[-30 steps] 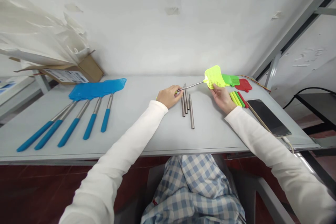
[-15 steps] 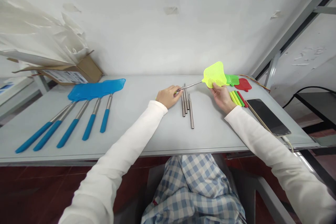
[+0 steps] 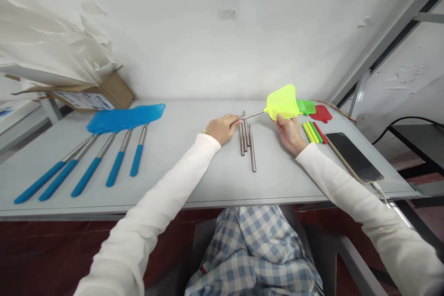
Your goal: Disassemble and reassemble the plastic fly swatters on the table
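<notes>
A yellow fly swatter (image 3: 282,101) is held level above the table, its mesh head to the right and its metal rod to the left. My left hand (image 3: 222,129) is closed around the handle end; a bit of yellow shows past the wrist. The fingers of my right hand (image 3: 290,133) pinch the lower edge of the yellow head. Below and between my hands lie several metal tubes (image 3: 253,152). Close to my right hand are a green swatter head (image 3: 306,107), a red swatter head (image 3: 322,114) and several yellow, green and red handle sleeves (image 3: 314,132).
Several blue fly swatters (image 3: 121,120) lie fanned out on the left of the grey table (image 3: 166,166). Behind them stands an opened cardboard box (image 3: 116,90) with plastic wrapping. A phone (image 3: 354,156) with a cable lies at the right edge. The white wall (image 3: 194,41) rises behind.
The yellow swatter's head has shifted slightly left and down, with my right hand moving along. My left hand has stayed nearly in place, still closed around the handle end.
</notes>
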The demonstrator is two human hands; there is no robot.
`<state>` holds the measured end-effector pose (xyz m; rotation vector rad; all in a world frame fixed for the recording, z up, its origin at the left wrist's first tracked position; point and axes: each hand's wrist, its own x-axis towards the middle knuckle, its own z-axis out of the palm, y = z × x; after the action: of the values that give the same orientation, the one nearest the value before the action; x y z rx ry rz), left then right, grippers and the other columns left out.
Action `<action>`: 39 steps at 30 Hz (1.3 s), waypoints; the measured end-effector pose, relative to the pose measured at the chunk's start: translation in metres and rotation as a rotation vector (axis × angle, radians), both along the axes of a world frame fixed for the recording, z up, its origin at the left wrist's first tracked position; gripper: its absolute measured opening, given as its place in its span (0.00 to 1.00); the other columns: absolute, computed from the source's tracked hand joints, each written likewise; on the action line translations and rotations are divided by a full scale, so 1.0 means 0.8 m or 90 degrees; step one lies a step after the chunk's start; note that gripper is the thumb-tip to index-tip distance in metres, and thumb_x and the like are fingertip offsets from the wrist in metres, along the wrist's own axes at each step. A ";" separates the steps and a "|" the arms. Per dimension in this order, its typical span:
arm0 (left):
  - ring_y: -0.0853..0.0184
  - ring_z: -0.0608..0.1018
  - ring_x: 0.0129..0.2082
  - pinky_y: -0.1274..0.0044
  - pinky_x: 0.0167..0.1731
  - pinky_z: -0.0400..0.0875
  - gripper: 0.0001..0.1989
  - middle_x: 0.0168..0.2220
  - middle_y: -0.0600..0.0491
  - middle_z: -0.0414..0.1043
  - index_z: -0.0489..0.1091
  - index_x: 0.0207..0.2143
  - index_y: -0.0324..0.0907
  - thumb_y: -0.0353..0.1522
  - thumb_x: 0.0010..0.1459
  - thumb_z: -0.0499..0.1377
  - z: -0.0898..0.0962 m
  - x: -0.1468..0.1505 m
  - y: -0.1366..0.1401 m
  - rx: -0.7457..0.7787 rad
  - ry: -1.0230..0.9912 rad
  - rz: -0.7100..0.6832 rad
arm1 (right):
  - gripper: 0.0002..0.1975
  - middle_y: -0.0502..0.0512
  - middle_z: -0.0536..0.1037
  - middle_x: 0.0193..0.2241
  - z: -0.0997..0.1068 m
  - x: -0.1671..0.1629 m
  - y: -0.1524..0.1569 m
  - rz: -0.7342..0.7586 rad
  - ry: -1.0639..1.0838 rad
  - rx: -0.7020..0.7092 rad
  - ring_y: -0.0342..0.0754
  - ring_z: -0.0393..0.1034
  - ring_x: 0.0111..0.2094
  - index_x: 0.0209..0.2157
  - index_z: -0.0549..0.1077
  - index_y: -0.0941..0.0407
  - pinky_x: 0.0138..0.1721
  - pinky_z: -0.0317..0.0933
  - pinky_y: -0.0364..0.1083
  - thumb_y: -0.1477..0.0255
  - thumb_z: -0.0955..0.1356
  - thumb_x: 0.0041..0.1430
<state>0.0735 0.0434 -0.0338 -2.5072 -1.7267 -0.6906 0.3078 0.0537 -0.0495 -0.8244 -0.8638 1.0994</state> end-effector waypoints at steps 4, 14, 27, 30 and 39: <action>0.61 0.79 0.43 0.72 0.35 0.69 0.21 0.43 0.49 0.78 0.73 0.54 0.48 0.40 0.69 0.46 0.004 0.005 -0.003 0.006 0.012 -0.011 | 0.16 0.49 0.76 0.30 -0.002 -0.006 -0.004 0.018 0.005 0.003 0.52 0.73 0.46 0.29 0.68 0.49 0.60 0.65 0.58 0.68 0.77 0.41; 0.61 0.79 0.45 0.73 0.37 0.69 0.20 0.46 0.49 0.78 0.72 0.55 0.46 0.39 0.69 0.46 0.009 0.010 -0.008 -0.007 0.010 -0.002 | 0.21 0.39 0.55 0.17 0.006 -0.011 -0.008 0.038 0.039 0.012 0.43 0.65 0.27 0.27 0.66 0.50 0.55 0.69 0.56 0.68 0.80 0.36; 0.62 0.78 0.45 0.73 0.37 0.67 0.18 0.47 0.52 0.78 0.72 0.50 0.46 0.39 0.69 0.46 0.007 0.005 -0.014 -0.040 -0.029 0.011 | 0.23 0.39 0.57 0.19 0.004 -0.016 -0.012 0.053 -0.011 0.024 0.41 0.65 0.28 0.30 0.61 0.51 0.48 0.73 0.52 0.65 0.78 0.40; 0.62 0.78 0.46 0.73 0.37 0.67 0.17 0.48 0.53 0.78 0.73 0.50 0.47 0.38 0.69 0.47 0.008 0.006 -0.014 -0.044 -0.039 0.012 | 0.26 0.37 0.58 0.19 0.001 -0.018 -0.015 0.029 0.016 0.020 0.41 0.66 0.28 0.33 0.61 0.51 0.47 0.73 0.51 0.66 0.79 0.39; 0.64 0.78 0.41 0.76 0.35 0.65 0.14 0.44 0.53 0.79 0.74 0.43 0.48 0.42 0.66 0.52 0.020 -0.002 -0.032 0.037 -0.143 0.075 | 0.25 0.51 0.76 0.36 0.016 -0.008 0.001 0.127 -0.175 0.035 0.47 0.74 0.40 0.40 0.61 0.51 0.51 0.69 0.53 0.52 0.72 0.50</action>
<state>0.0718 0.0175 -0.0179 -2.3441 -1.8739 -1.0311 0.3011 0.0542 -0.0363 -0.8688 -1.2226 1.1452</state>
